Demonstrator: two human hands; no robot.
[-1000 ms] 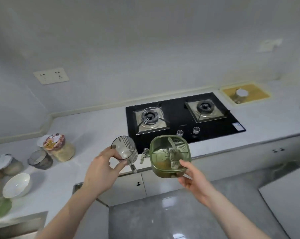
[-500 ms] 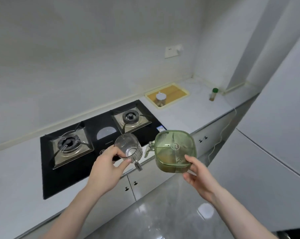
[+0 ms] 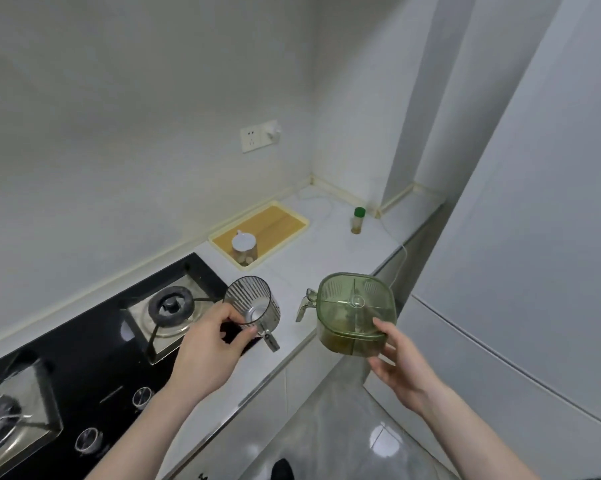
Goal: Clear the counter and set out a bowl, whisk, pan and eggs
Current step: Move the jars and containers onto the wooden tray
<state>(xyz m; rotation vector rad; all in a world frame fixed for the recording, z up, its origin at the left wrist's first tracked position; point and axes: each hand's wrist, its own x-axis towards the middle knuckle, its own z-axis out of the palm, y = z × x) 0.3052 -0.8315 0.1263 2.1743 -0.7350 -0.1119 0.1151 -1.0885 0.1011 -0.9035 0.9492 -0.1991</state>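
2 items are being carried at once, both in the lower middle of the frame. I am seeing the left hand [image 3: 207, 355] clamping its fingers around a clear ribbed jar [image 3: 252, 304], tilted so its mouth faces the camera, with a metal clasp hanging off the near side, above the right edge of the black hob [image 3: 95, 372]. The right hand [image 3: 401, 358] is gripping a green lidded box [image 3: 356, 311] at its near right corner, thumb on top, fingers underneath; a latch handle is sticking out on its left.

I am judging the jar as glass or hard plastic: stiff, smooth, possibly slippery, best wrapped around the body. The box looks like light rigid plastic, contents unclear; a corner pinch is risking tilt, so supporting the base seems safer.

At frame centre, the counter [image 3: 326, 258] is holding a yellow tray [image 3: 285, 220] with a white-capped jar [image 3: 244, 249] and a green-capped bottle [image 3: 358, 220].
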